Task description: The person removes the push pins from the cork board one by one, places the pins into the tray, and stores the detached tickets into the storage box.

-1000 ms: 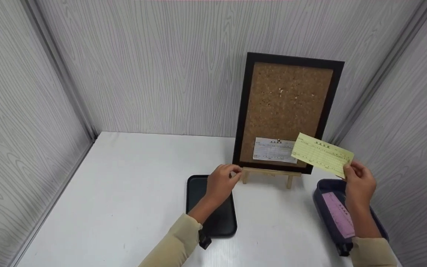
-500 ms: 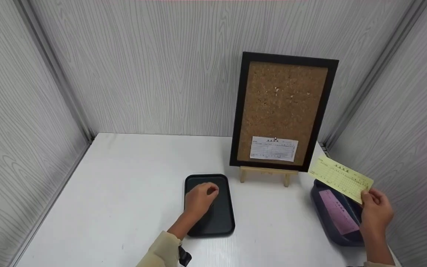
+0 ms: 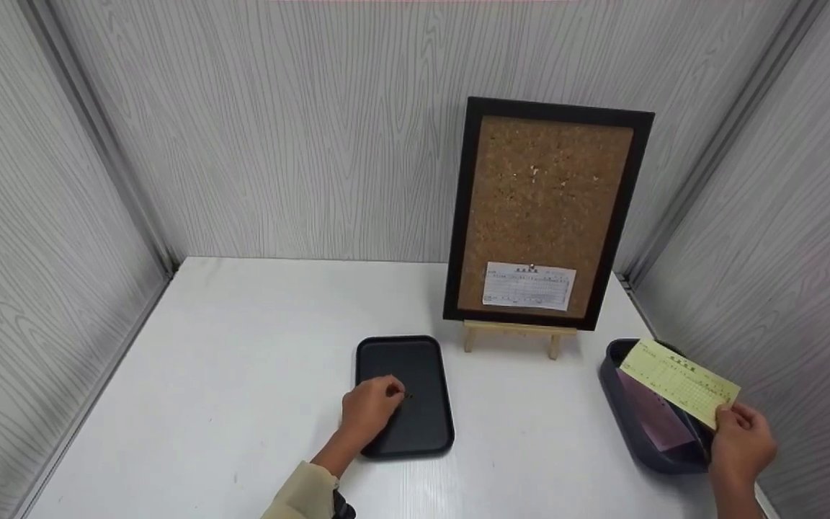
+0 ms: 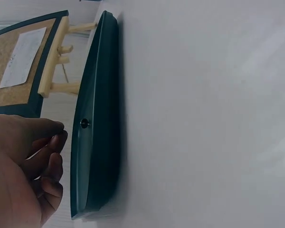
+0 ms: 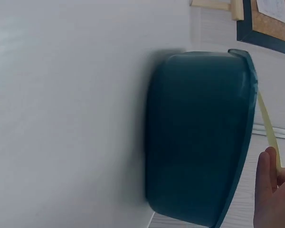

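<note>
Pinching the yellow printed slip [image 3: 678,382] at lower right, the right hand [image 3: 743,440] has it over the dark blue bin [image 5: 199,137]! Lower centre, the left hand [image 3: 369,409], thumb and finger drawn together, hovers just beside a pushpin [image 4: 84,123] in the black tray [image 3: 422,434].

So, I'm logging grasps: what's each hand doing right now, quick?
Left hand: closed, nothing visibly held.
Right hand: closed, holding the yellow slip.

Three paper slips [image 3: 680,382], two hands [image 3: 369,409], one corkboard [image 3: 548,213], one easel [image 3: 519,329], one shallow tray [image 3: 418,429], one tub [image 3: 618,411], one desk [image 3: 264,324].
</note>
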### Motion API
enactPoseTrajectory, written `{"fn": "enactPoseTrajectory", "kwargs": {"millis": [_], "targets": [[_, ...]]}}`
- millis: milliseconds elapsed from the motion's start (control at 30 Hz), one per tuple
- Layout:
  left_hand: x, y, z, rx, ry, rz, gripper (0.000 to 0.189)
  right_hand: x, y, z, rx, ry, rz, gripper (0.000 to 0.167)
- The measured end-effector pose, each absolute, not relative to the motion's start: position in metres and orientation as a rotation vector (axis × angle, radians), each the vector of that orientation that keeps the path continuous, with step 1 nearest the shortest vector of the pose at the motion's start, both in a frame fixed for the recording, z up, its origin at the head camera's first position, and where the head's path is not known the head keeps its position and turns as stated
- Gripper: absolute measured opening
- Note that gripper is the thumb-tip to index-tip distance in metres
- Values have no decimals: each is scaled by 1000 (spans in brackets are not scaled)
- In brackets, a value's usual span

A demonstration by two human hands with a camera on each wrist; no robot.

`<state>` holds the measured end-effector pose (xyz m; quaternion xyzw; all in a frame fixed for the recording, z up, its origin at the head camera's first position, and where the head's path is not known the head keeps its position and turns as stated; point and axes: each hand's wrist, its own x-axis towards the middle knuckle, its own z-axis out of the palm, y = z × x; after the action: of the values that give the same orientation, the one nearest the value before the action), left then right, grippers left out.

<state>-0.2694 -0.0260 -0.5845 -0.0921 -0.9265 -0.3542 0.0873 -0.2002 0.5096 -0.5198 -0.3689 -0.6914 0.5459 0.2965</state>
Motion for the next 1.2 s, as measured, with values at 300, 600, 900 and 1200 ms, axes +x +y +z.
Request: {"fn": "enactPoseTrajectory", "kwargs": {"millis": [300, 600, 900, 1200], "targets": [[-267, -27, -590, -208, -2836, -1039, 5, -205, 511, -532, -944, -2058, 1261, 39], [-268, -25, -588, -196, -2853, -1010, 6, -211, 511, -535, -910, -2213, 1215, 38], [-270, -24, -590, -211, -2866, -984, 7, -206, 515, -534, -919, -2387, 1152, 41], [-274, -26, -580, -227, -2840, -1002, 5, -201, 518, -529, -963, -2423, 986, 45]]}}
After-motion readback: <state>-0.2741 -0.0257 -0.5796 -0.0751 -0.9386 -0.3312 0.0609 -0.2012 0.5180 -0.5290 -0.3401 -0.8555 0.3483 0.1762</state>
